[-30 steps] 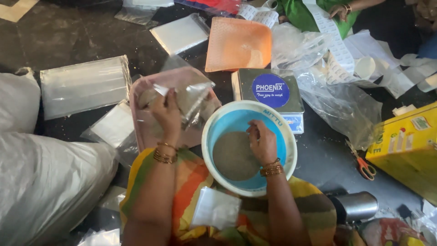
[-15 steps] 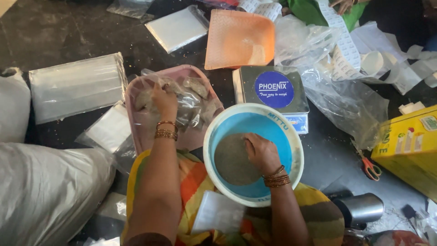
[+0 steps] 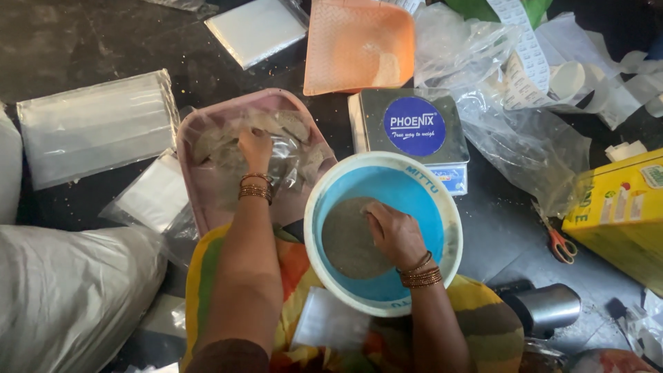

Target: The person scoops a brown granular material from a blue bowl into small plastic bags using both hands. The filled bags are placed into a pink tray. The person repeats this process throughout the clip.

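Left hand (image 3: pixel 254 146) laid flat on clear plastic packets (image 3: pixel 290 148) of greyish powder in pink oblong plastic tray (image 3: pixel 200 200), fingers spread, grip apart. Right hand (image 3: pixel 395 235) sunk into mound of grey-brown powder (image 3: pixel 345 238) inside round blue basin with white rim (image 3: pixel 421 193), fingers curled; grip's state impossible to tell. Basin rested on lap, just beside tray. Metal weighing scale (image 3: pixel 411 128) stood behind basin on dark floor (image 3: pixel 83 41).

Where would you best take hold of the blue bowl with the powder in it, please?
Probably the blue bowl by its white rim, at the far side near the scale, coming from above. The rim is bare there, while the right hand covers the near part and powder fills the middle.
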